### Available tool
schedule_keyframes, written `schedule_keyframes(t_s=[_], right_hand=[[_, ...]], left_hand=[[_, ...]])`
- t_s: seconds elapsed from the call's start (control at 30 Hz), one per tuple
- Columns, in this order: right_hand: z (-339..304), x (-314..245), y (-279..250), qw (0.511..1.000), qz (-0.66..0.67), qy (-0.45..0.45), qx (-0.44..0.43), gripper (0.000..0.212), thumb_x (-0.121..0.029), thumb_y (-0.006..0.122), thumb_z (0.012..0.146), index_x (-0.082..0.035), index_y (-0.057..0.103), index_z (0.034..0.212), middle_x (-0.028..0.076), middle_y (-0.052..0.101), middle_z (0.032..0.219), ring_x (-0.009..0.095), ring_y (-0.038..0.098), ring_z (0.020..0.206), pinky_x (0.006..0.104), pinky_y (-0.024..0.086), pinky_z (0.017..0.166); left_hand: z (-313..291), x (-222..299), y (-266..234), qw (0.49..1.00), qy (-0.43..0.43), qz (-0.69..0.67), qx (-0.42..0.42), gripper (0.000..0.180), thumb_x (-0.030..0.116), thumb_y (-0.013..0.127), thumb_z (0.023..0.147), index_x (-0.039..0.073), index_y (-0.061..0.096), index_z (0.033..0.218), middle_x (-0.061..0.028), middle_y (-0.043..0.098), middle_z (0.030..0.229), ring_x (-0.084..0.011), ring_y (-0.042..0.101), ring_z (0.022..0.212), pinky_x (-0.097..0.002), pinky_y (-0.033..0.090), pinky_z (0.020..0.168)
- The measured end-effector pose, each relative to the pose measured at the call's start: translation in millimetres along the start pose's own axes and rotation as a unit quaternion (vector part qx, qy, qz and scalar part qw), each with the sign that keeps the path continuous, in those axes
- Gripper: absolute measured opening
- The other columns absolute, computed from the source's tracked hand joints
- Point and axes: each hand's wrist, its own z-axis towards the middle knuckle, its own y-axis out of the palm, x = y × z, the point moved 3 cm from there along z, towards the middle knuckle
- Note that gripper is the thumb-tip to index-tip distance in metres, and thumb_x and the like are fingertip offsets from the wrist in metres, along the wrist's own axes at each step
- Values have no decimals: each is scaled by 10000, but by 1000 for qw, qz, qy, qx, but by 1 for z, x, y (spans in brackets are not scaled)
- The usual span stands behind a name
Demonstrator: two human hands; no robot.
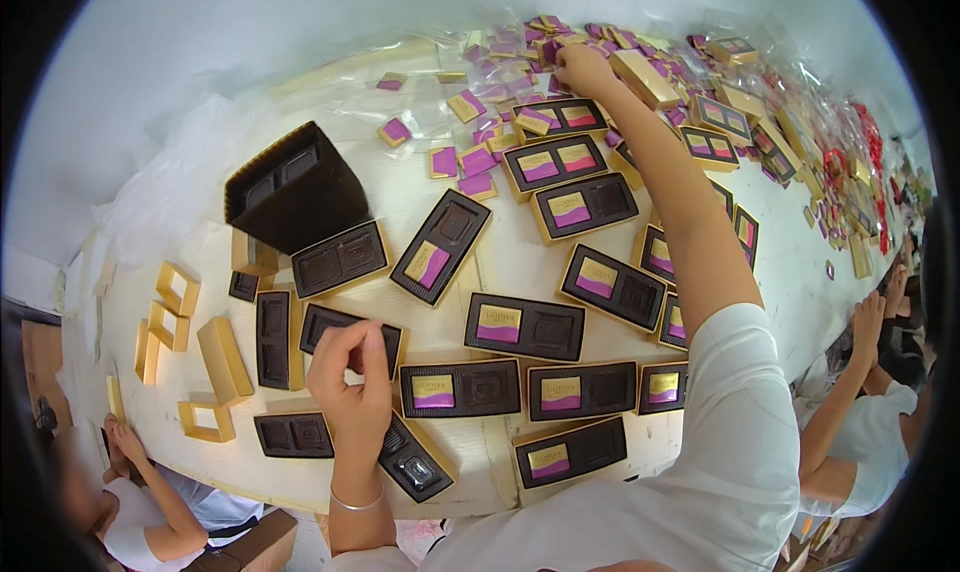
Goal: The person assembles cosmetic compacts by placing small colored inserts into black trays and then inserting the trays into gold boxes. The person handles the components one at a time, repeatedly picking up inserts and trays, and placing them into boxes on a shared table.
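My left hand (350, 372) hovers over the near left of the table with its fingers curled into a pinch. What they hold, if anything, is hidden. Partly behind it is a dark two-compartment box tray (335, 322). Stretched far across the table, my right hand (585, 70) has its fingers bent at a pile of purple-and-gold wrapped chocolate squares (478, 162). Its fingertips are partly hidden among them. Between my arms lie several gold boxes with dark inserts, such as the open chocolate box (525, 327). Many hold one wrapped square beside a vacant compartment; some hold two.
A tall stack of dark plastic trays (290, 192) stands at the left. Near it lie gold cardboard sleeves (225, 362). Clear plastic film (370, 62) spreads along the back, with closed boxes and red ribbon (870, 152) at the far right. Other people sit at both sides.
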Motion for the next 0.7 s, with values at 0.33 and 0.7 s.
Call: schedule_keyframes(t_s=[0.33,0.7], right_hand=[[-24,15,-17,992,70,81,-74,556,-444,662,667,-4,626,1005,190,620,1011,302,584,956,383,452,839],[46,71,28,974,74,4,-215,316,-219,607,745,-11,584,982,96,623,814,194,565,712,354,461,625]], left_hand=[[4,-4,0,996,25,-63,50,52,40,595,827,-4,623,825,-10,516,662,-59,425,541,-193,323,471],[9,5,-12,983,147,-44,104,33,-14,590,800,-13,618,817,-25,538,671,-87,440,536,-208,344,480]])
